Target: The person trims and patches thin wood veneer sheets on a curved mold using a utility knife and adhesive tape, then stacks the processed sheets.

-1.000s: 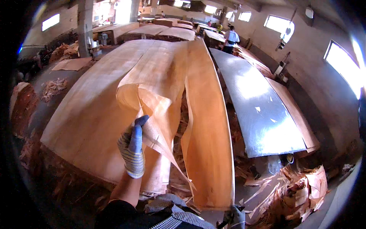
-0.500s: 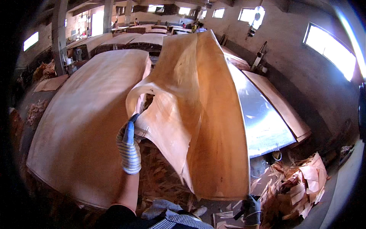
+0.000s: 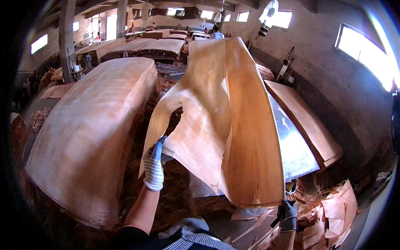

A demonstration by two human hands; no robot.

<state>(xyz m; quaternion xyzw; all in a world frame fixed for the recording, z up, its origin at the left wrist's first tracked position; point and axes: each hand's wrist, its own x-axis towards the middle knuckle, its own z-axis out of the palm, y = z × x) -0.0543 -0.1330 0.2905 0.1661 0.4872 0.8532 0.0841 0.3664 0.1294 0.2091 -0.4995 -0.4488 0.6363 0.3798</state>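
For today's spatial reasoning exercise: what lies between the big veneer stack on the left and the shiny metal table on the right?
In the head view, the lifted veneer sheet hangs between the veneer stack and the metal table.

No packages, labels, signs or screens show anywhere in this view.
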